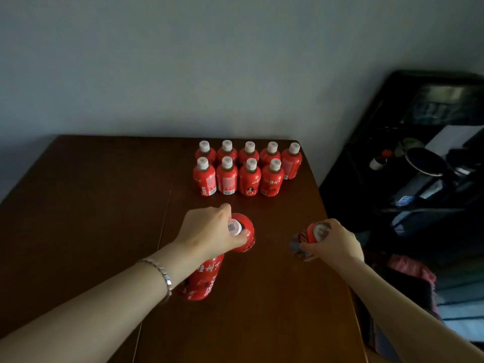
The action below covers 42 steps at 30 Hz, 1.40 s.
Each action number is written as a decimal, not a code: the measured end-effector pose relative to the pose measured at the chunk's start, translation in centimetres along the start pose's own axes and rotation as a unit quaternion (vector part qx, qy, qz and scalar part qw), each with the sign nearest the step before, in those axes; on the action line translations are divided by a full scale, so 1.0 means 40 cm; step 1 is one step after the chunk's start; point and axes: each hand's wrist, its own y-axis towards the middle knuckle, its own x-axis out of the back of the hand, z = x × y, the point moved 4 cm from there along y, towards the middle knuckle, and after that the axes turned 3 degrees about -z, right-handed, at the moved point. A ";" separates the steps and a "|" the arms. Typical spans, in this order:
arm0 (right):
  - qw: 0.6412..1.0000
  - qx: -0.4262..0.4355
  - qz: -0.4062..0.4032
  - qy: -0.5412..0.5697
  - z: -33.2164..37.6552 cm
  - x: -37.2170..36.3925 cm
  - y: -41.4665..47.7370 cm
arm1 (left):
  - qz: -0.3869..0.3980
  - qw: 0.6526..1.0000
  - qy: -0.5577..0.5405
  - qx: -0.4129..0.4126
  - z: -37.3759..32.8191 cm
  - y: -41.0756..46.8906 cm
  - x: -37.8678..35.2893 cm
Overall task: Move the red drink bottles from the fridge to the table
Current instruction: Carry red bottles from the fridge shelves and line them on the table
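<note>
Several red drink bottles with white caps (247, 169) stand in two rows at the back right of the dark wooden table (91, 205). My left hand (209, 229) grips the top of another red bottle (207, 276) from above, over the middle of the table. My right hand (332, 241) grips a second red bottle (305, 238) by its cap end, near the table's right edge. Both held bottles are in front of the rows, and I cannot tell whether they touch the table.
A grey wall rises behind the table. Right of the table stands a dark shelf unit (408, 153) with assorted items, among them a small red-capped bottle (379, 159). Something pink (411, 268) lies low at the right.
</note>
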 end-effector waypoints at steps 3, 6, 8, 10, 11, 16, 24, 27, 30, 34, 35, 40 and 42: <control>1.000 -0.011 -0.012 -0.020 0.031 -0.005 0.129 | -0.010 1.000 -0.016 0.000 0.019 0.090 -0.017; 1.000 -0.002 -0.022 -0.020 0.079 -0.016 0.267 | -0.016 0.999 -0.038 0.008 0.034 0.164 -0.044; 0.999 0.009 -0.031 -0.019 0.115 -0.027 0.348 | -0.018 0.999 -0.050 0.011 0.039 0.209 -0.071; 0.999 0.023 -0.034 -0.013 0.149 -0.047 0.419 | -0.023 0.999 -0.042 0.010 0.041 0.250 -0.093; 0.999 0.026 -0.033 -0.012 0.162 -0.057 0.448 | -0.021 0.999 -0.036 0.008 0.042 0.268 -0.109; 0.998 0.025 -0.021 0.047 0.160 -0.110 0.521 | -0.039 0.998 -0.053 0.006 0.047 0.321 -0.153; 0.973 -0.032 0.042 0.225 0.062 -0.194 0.539 | 0.012 0.998 -0.056 -0.005 0.058 0.328 -0.192; 0.972 -0.024 0.017 0.235 0.079 -0.206 0.557 | 0.031 0.998 -0.048 -0.008 0.058 0.321 -0.198; 0.985 -0.030 0.052 0.161 0.092 -0.218 0.571 | 0.040 0.998 -0.040 -0.013 0.062 0.313 -0.195; 0.962 -0.079 0.258 -0.045 0.128 -0.230 0.463 | 0.043 0.998 -0.035 -0.021 0.069 0.308 -0.192; 0.954 -0.034 0.291 -0.060 0.149 -0.241 0.423 | 0.044 0.998 -0.033 -0.023 0.070 0.309 -0.191; 0.937 0.263 0.224 0.041 0.287 -0.295 0.247 | 0.032 0.999 -0.010 -0.038 0.063 0.315 -0.181; 0.951 0.253 0.170 0.051 0.301 -0.314 0.234 | 0.025 0.999 0.014 -0.046 0.078 0.317 -0.178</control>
